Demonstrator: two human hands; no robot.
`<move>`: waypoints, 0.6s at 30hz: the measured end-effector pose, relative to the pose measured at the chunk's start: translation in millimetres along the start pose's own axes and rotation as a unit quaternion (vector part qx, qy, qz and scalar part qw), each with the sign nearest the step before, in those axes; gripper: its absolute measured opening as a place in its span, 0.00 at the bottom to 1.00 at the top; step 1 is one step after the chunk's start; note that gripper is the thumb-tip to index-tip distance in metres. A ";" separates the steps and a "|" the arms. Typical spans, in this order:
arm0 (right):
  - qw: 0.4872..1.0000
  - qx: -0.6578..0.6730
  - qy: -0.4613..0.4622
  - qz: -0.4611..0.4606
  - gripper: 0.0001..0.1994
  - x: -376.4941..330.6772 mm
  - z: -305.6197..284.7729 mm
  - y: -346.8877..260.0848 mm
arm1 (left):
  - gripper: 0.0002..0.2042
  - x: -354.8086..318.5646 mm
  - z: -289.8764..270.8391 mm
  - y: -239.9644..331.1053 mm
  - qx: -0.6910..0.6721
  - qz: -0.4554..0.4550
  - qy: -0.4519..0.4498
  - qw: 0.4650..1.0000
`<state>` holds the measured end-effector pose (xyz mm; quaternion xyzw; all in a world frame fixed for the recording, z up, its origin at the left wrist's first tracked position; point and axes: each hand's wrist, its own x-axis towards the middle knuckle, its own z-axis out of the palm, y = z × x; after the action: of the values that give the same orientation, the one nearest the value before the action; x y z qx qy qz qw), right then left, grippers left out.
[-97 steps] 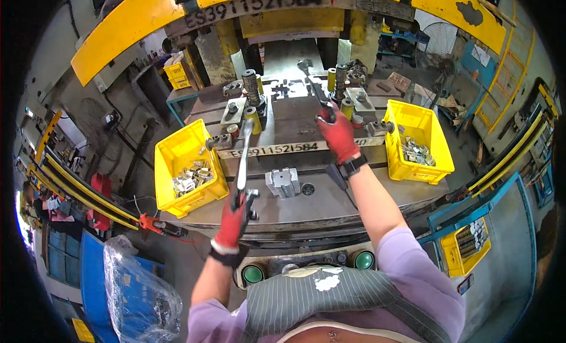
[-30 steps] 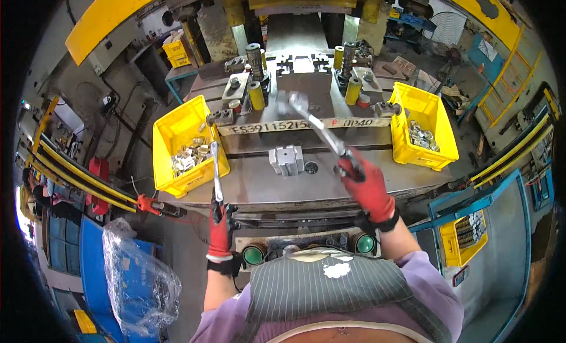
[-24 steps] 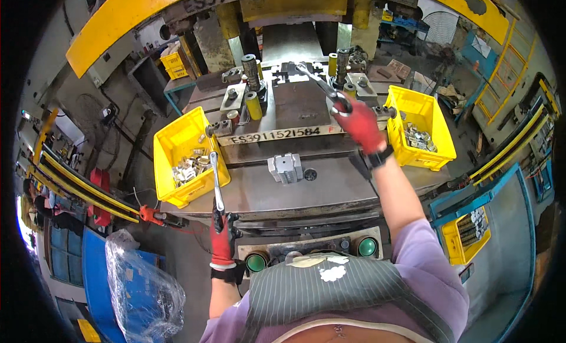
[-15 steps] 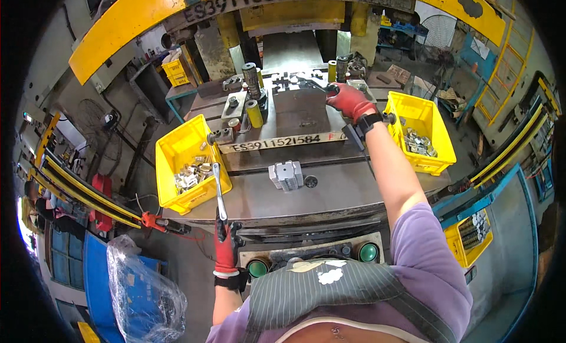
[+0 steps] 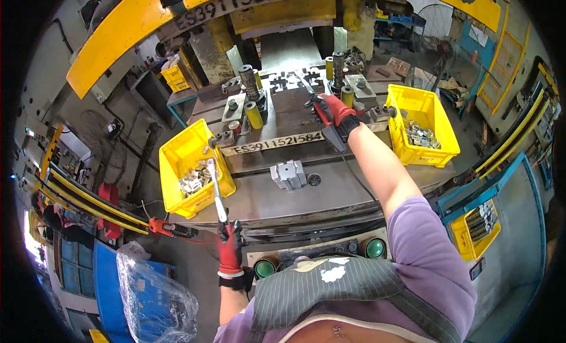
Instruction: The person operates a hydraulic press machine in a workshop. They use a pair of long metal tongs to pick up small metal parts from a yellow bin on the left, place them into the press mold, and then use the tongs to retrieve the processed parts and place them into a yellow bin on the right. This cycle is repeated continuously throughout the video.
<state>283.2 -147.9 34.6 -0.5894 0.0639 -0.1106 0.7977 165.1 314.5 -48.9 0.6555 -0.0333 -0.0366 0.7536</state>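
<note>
My left hand [image 5: 230, 247], in a red and black glove, is closed around the lower end of a long silver wrench [image 5: 217, 193]. The wrench points away from me, its rounded head over the edge of the left yellow bin [image 5: 188, 212]. My right hand [image 5: 331, 111], also gloved, reaches over the steel die block [image 5: 293, 116]. It is closed on a slim silver tool [image 5: 305, 82], whose exact kind is unclear. The tool's far end lies over the bright die area [image 5: 284, 82] with dark cut-outs. A dark cuff and cable hang at my right wrist.
Small metal parts [image 5: 423, 137] lie in the right yellow bin [image 5: 451, 131], with similar parts in the left one. A stack of grey metal blocks [image 5: 288, 175] stands on the press table [image 5: 253, 198]. Guide posts [image 5: 248, 81] flank the die. Green buttons [image 5: 373, 248] sit below the table edge.
My right hand has moved left and slightly nearer over the die block, and its tool now points more directly away. My left hand still holds the wrench. The whole view has shifted a little.
</note>
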 end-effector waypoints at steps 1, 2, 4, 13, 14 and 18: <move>0.998 -0.052 -0.008 -0.025 0.11 -0.8 -20.5 1.9 | 0.15 8.8 -6.6 -7.8 0.000 0.003 -0.005 1.000; 0.999 -0.042 0.024 -0.017 0.12 -16.2 -8.5 2.1 | 0.15 10.1 -20.1 -6.6 0.001 0.006 0.015 1.000; 0.997 0.042 0.069 -0.018 0.13 -67.1 18.7 -2.9 | 0.13 2.8 -44.8 13.5 0.029 0.013 0.032 0.999; 0.870 -0.041 0.490 -0.041 0.15 -391.0 -87.2 142.6 | 0.12 -68.2 -163.9 -79.4 0.008 -0.165 0.196 0.967; 0.814 -0.143 0.563 -0.004 0.16 -425.8 -103.5 170.1 | 0.11 -74.3 -159.7 -84.4 0.045 -0.259 0.170 0.950; 0.864 -0.049 0.442 0.236 0.23 -480.3 -112.4 198.5 | 0.09 -85.5 -154.1 -143.9 0.090 -0.356 -0.001 0.930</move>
<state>-187.5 -75.3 -201.9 -0.4844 0.5523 -0.1653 0.6580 93.4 454.9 -213.0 0.6890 0.1984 -0.3003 0.6291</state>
